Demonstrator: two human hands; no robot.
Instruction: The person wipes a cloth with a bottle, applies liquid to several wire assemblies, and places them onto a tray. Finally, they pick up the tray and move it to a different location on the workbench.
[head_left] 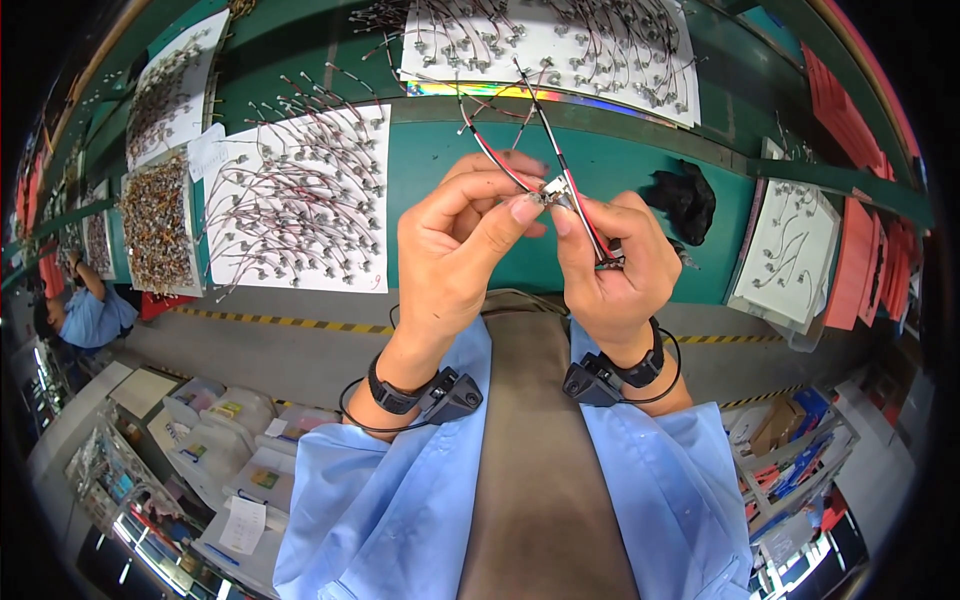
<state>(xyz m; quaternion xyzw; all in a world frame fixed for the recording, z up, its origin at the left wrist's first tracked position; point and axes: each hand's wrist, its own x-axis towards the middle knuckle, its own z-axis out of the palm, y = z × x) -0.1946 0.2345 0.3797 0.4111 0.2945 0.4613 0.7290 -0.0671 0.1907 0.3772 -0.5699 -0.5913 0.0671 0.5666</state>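
In front of my chest, over the near edge of the green table [560, 150], both hands meet. My left hand [450, 235] pinches a small silvery metal part [552, 190] with thin red and black wires between thumb and forefinger. From the other side, my right hand [630, 265] has its thumb and fingers closed at the same part, with a red and black wire pair [585, 215] running across it and down into the palm. Wire ends rise above both hands toward the far side. Fingers partly hide the metal part, so whether there are one or two cannot be told.
Left of my hands, a white sheet [375, 150] carries many wired metal parts. Beyond it sits a tray of small brassy pieces [158, 225]. Another loaded white sheet [660, 85] lies at the back. A black cloth [690, 200] and a white tray [800, 225] are right.
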